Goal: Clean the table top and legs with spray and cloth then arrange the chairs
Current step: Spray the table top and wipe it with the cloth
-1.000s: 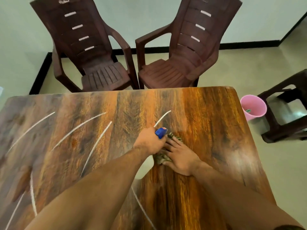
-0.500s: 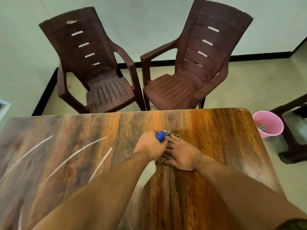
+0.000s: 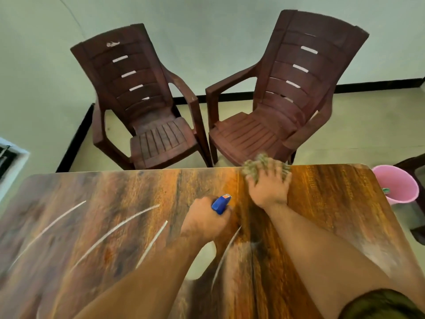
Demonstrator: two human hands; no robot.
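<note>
Glossy wood-grain table top with white curved streaks fills the lower view, with a pale green wall and black skirting behind. Left hand is clenched round a blue plastic spray bottle head, whose nozzle pokes out past the knuckles. Just ahead and right of that grip, right hand has its fingers spread and not curled, pressing a crumpled grey-green cloth onto the table's far edge. The cloth sticks out beyond the fingertips and is slightly blurred. Beyond the spray grip stands first dark brown plastic armchair. Beyond the cloth stands second dark brown plastic armchair, the two side by side on the floor. Pink plastic bucket sits on the floor well right of the cloth hand, by the table corner.
</note>
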